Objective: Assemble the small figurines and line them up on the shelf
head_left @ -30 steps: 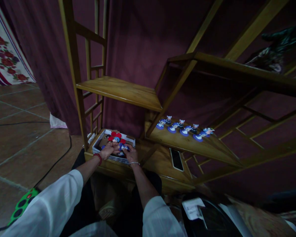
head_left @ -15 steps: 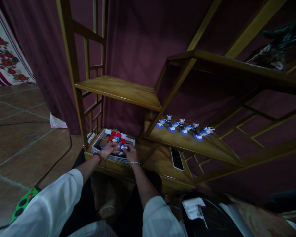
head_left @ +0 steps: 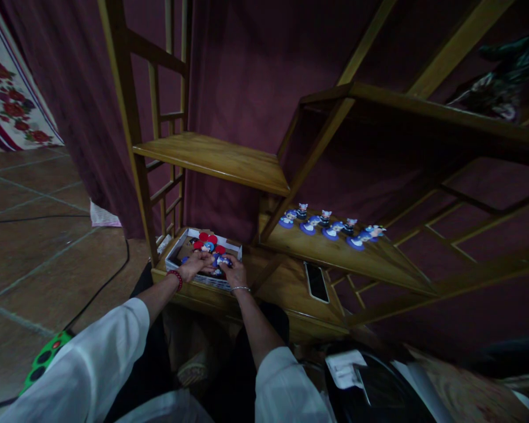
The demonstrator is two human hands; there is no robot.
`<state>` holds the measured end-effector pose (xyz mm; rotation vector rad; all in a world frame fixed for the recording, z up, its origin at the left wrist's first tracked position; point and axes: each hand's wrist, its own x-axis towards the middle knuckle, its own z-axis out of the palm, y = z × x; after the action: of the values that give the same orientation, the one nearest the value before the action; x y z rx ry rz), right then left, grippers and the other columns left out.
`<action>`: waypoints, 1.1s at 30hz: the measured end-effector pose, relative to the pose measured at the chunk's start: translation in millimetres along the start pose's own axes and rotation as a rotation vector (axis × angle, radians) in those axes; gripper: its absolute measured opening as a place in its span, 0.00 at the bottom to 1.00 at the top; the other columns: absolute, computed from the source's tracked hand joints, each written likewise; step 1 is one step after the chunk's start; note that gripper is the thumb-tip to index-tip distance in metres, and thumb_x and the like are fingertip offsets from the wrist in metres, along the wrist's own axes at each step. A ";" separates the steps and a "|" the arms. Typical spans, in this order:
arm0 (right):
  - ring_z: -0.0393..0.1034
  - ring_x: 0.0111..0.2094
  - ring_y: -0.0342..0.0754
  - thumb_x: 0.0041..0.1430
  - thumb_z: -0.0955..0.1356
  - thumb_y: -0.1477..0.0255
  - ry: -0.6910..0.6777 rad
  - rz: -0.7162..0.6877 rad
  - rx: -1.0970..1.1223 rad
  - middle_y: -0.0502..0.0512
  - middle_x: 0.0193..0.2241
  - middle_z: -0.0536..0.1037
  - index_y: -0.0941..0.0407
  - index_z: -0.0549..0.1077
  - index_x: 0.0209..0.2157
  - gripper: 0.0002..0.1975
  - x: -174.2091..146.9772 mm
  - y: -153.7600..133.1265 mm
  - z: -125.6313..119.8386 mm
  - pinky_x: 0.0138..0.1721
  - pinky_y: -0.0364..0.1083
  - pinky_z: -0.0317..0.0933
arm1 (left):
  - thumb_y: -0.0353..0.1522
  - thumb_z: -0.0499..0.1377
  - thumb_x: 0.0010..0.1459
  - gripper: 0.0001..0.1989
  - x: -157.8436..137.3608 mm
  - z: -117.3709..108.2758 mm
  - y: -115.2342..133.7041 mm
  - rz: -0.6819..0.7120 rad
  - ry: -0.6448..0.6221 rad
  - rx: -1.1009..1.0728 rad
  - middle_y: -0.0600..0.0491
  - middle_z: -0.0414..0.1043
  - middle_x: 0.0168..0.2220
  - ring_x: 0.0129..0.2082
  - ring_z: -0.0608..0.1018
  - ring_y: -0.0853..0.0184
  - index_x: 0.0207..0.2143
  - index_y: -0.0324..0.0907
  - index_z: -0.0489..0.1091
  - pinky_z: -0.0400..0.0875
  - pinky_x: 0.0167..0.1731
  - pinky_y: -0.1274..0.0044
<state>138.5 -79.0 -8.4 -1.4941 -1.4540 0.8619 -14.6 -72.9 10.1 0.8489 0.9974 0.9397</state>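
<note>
1. L hand (head_left: 193,267) is reaching over the front edge of the white cardboard box (head_left: 211,283), lower centre-left of frame; its fingers are bunching toward the thumb, right by a blue-and-white figurine (head_left: 223,260). Can't tell if they're gripping it or just steadying.
2. R hand (head_left: 235,273) is coming in at the box's right end; thumb and fingers are apparently pinching the same fig.'s right side. Too small & dim to tell whether it's lifting clear or resting on the others.
3. So the fig. in hand is sitting btw. both hands, inside the box outline. Behind it, red round pieces (head_left: 207,237) are lying loose, touching each other.
4. Box is standing on the rack's lower board (head_left: 264,267), w/ a smartphone (head_left: 316,282) lying flat farther right, near frame centre.
5. On the low shelf (head_left: 379,267), right of centre, blue-based figs. (head_left: 332,230) are lining up in front, smaller dark-clothed figs. (head_left: 325,218) just behind.
6. Risks, my guess: figs. are lying jumbled, so a snagged part could be dragging a neighbour along or snapping off. A one-sided pinch could be letting the fig. twist & drop back.
7. Also poss.: the shelf row is standing tight, so a brushing sleeve or knuckle could be tipping several; forearm pressure on the box's front wall could be bending it.
</note>
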 end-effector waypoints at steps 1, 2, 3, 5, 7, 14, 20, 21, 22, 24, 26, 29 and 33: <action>0.69 0.32 0.44 0.43 0.66 0.65 0.003 -0.002 0.002 0.46 0.30 0.75 0.51 0.73 0.34 0.13 -0.1 -0.1 0.1 0.37 0.43 0.63 | 0.32 0.65 0.43 0.12 0.4 -0.4 -0.4 -0.001 0.001 0.000 0.53 0.71 0.22 0.25 0.76 0.70 0.28 0.34 0.66 0.73 0.34 0.75; 0.69 0.32 0.44 0.43 0.66 0.65 0.005 -0.005 -0.001 0.45 0.30 0.75 0.51 0.73 0.34 0.13 -0.2 -0.1 0.3 0.37 0.43 0.63 | 0.32 0.64 0.43 0.12 0.7 -0.8 -0.7 -0.003 0.003 0.001 0.53 0.71 0.22 0.25 0.76 0.70 0.28 0.34 0.66 0.73 0.34 0.75; 0.69 0.32 0.44 0.43 0.66 0.65 0.007 -0.005 -0.008 0.46 0.30 0.75 0.51 0.73 0.34 0.14 -0.2 0.0 0.3 0.37 0.43 0.63 | 0.32 0.64 0.43 0.12 0.8 -1.1 -0.9 -0.005 0.004 0.003 0.53 0.71 0.22 0.25 0.76 0.69 0.28 0.35 0.66 0.73 0.34 0.75; 0.69 0.32 0.44 0.43 0.66 0.64 0.008 -0.003 -0.027 0.46 0.30 0.75 0.51 0.73 0.35 0.14 0.0 0.1 0.2 0.37 0.43 0.63 | 0.32 0.64 0.44 0.12 0.6 -1.4 -1.0 -0.009 0.003 0.007 0.53 0.71 0.22 0.25 0.77 0.69 0.27 0.35 0.66 0.73 0.34 0.75; 0.69 0.32 0.44 0.43 0.66 0.64 0.011 0.004 -0.049 0.46 0.29 0.75 0.51 0.73 0.35 0.14 0.3 0.3 0.1 0.37 0.43 0.63 | 0.32 0.64 0.44 0.11 -0.1 -1.1 -0.6 -0.009 -0.003 0.010 0.53 0.71 0.21 0.25 0.77 0.69 0.27 0.35 0.66 0.73 0.34 0.74; 0.69 0.31 0.44 0.44 0.66 0.64 0.018 0.010 -0.054 0.46 0.27 0.75 0.51 0.74 0.36 0.14 1.7 3.3 1.4 0.35 0.43 0.64 | 0.31 0.63 0.46 0.10 -2.5 1.3 1.1 -0.013 0.030 0.011 0.54 0.70 0.20 0.25 0.76 0.70 0.27 0.35 0.65 0.73 0.33 0.75; 0.69 0.29 0.44 0.44 0.66 0.64 0.013 -0.001 -0.040 0.46 0.25 0.75 0.52 0.74 0.36 0.15 3.0 6.6 2.1 0.33 0.43 0.64 | 0.32 0.63 0.45 0.10 -3.9 1.0 1.9 0.016 0.013 -0.027 0.53 0.71 0.23 0.26 0.77 0.69 0.26 0.35 0.66 0.73 0.34 0.76; 0.70 0.28 0.44 0.44 0.66 0.64 0.014 0.000 -0.037 0.46 0.25 0.75 0.52 0.73 0.36 0.15 3.3 7.6 2.4 0.33 0.43 0.65 | 0.32 0.63 0.45 0.10 -3.9 0.9 1.9 0.016 0.016 -0.031 0.53 0.71 0.23 0.26 0.77 0.69 0.26 0.35 0.66 0.73 0.34 0.76; 0.70 0.28 0.44 0.44 0.66 0.64 0.015 0.001 -0.034 0.46 0.25 0.75 0.52 0.73 0.36 0.15 3.7 8.5 2.8 0.33 0.43 0.65 | 0.32 0.63 0.45 0.10 -3.8 0.8 1.8 0.014 0.016 -0.033 0.53 0.71 0.23 0.27 0.77 0.69 0.26 0.35 0.66 0.73 0.34 0.76; 0.70 0.27 0.44 0.45 0.66 0.65 0.012 0.005 -0.027 0.46 0.24 0.75 0.51 0.73 0.36 0.15 4.3 10.3 3.6 0.32 0.43 0.65 | 0.32 0.63 0.45 0.10 -3.5 0.6 1.3 0.009 0.012 -0.031 0.53 0.71 0.22 0.28 0.77 0.69 0.26 0.35 0.65 0.73 0.34 0.76; 0.70 0.26 0.44 0.45 0.65 0.65 0.006 0.012 -0.015 0.47 0.24 0.75 0.52 0.73 0.36 0.14 4.8 11.4 4.2 0.32 0.43 0.65 | 0.32 0.63 0.45 0.10 -2.8 0.3 0.6 0.005 0.004 -0.024 0.53 0.72 0.22 0.29 0.77 0.68 0.25 0.35 0.65 0.73 0.34 0.76; 0.70 0.26 0.45 0.45 0.65 0.66 -0.007 0.023 0.013 0.47 0.22 0.75 0.52 0.73 0.36 0.14 4.7 11.2 4.5 0.31 0.43 0.65 | 0.33 0.63 0.45 0.11 -1.6 -0.3 -0.7 -0.001 -0.001 -0.016 0.53 0.72 0.23 0.30 0.77 0.67 0.26 0.36 0.65 0.73 0.34 0.76; 0.71 0.25 0.45 0.45 0.65 0.66 -0.029 0.048 0.051 0.46 0.21 0.75 0.53 0.72 0.37 0.15 3.8 8.8 4.4 0.31 0.43 0.65 | 0.32 0.63 0.45 0.10 -1.1 -0.5 -1.0 -0.001 0.009 -0.011 0.53 0.71 0.22 0.29 0.77 0.67 0.26 0.36 0.65 0.73 0.35 0.75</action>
<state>138.2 -74.3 -17.9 -1.4894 -1.4117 0.9461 -15.1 -74.2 9.4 0.8354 0.9996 0.9481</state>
